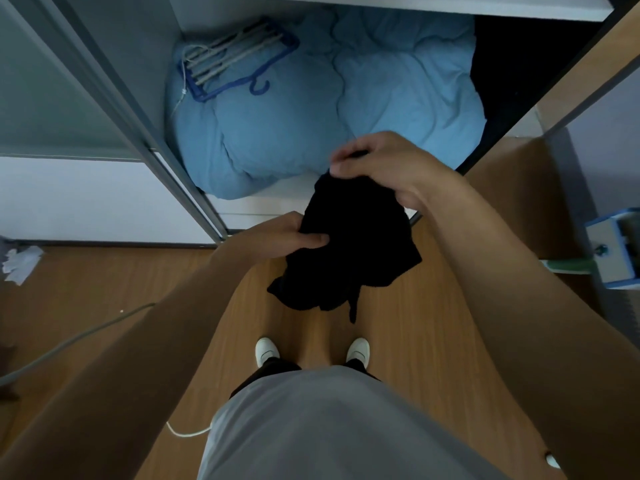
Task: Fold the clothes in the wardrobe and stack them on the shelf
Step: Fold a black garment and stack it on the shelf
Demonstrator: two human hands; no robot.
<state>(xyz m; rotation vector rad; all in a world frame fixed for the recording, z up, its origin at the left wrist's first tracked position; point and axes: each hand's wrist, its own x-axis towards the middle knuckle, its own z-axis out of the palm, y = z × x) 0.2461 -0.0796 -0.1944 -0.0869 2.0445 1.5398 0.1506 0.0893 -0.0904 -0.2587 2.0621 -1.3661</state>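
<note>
Right in front of the wardrobe (194, 188), 2 hands hold a black garment (349, 251) above the floor. Left hand (294, 235) grips its lower left edge; right hand (377, 164) pinches the top. Inside the wardrobe, hangers (239, 60) lie on a blue duvet (311, 119).

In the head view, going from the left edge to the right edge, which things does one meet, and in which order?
crumpled white scrap → bundle of hangers → black garment → blue-and-white box
</note>
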